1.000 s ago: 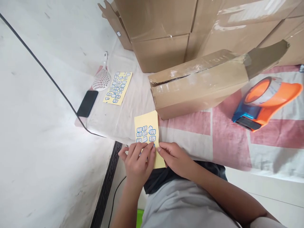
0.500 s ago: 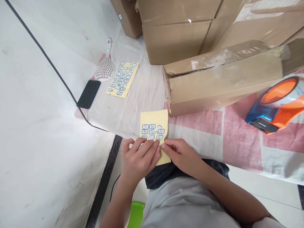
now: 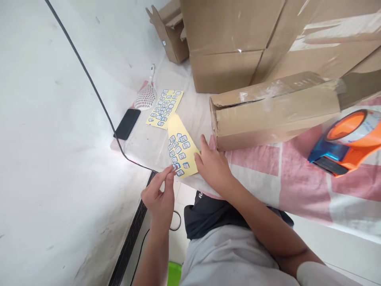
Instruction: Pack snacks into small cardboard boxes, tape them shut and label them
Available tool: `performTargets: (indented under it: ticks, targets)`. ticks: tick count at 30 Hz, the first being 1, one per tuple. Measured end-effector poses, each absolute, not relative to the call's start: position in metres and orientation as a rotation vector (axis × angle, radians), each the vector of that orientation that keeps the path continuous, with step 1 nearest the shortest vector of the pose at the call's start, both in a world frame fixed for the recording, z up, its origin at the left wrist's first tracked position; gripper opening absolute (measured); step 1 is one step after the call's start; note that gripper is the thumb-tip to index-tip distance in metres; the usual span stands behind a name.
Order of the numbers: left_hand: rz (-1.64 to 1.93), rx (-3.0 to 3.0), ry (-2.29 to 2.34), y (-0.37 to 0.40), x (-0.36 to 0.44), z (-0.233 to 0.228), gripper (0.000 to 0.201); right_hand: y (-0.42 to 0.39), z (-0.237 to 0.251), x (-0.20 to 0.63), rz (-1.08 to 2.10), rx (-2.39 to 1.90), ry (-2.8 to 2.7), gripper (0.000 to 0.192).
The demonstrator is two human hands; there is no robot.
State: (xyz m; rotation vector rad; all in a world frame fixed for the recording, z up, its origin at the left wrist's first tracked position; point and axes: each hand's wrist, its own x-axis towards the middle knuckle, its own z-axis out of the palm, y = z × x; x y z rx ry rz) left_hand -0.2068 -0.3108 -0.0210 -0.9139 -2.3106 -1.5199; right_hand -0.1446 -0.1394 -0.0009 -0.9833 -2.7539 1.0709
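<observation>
A yellow sheet [image 3: 190,163] with several blue-edged white stickers lies tilted at the table's near edge. My left hand [image 3: 159,194] is closed at its lower left, thumb and forefinger pinching a small blue-edged sticker [image 3: 176,166] over the sheet. My right hand [image 3: 216,167] is open beside the sheet's right edge; its thumb touches that edge and its forefinger points toward the long cardboard box. Behind lies a second yellow sheet [image 3: 165,108], also covered with blue-edged stickers.
A white slotted strainer [image 3: 145,97] and a black phone [image 3: 127,124] lie at the back left. The long cardboard box [image 3: 276,115] stands right of the sheets, large cartons [image 3: 229,35] behind it. An orange and blue tape dispenser [image 3: 342,139] sits far right. A black cable [image 3: 86,71] hangs along the wall.
The near sheet has turned and moved up and left. My left hand has drawn down and left, now pinching a sticker. My right hand has moved up along the sheet, its forefinger extended.
</observation>
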Motion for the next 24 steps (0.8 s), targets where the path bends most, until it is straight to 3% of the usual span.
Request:
performTargets:
  ticks: [2, 5, 9, 13, 15, 19, 21, 24]
  targets:
    - [-1.567, -1.045, -2.233, -0.31, -0.202, -0.019, 0.026, -0.145, 0.003, -0.134, 1.077, -0.86, -2.596, 0.062]
    - [-1.72, -1.019, -2.227, -0.302, -0.187, -0.02, 0.022, -0.155, 0.01, -0.1, 1.296, -0.603, -2.363, 0.039]
    - [-2.045, -0.817, -2.284, -0.277, -0.161, -0.023, 0.046, -0.156, 0.014, -0.06, 1.695, -0.509, -2.212, 0.019]
    - [-2.23, -0.96, -2.187, -0.247, -0.137, -0.02, 0.008, -0.145, 0.008, -0.041, 1.75, -0.484, -2.036, 0.015]
    - [-2.239, -1.062, -2.15, -0.233, -0.126, -0.02, 0.013, -0.137, 0.003, -0.031, 1.729, -0.494, -1.943, 0.014]
    - [-1.916, -1.321, -2.207, -0.206, -0.112, -0.017, 0.021, -0.104, 0.002, 0.011, 1.342, -0.501, -1.988, 0.018]
    - [-1.531, -1.408, -2.046, -0.19, -0.117, -0.008, 0.023, -0.074, 0.006, 0.04, 1.033, -0.541, -2.139, 0.02]
    - [-0.875, -1.586, -1.872, -0.157, -0.136, 0.021, 0.052, -0.017, 0.023, 0.08, 0.641, -0.609, -2.415, 0.023]
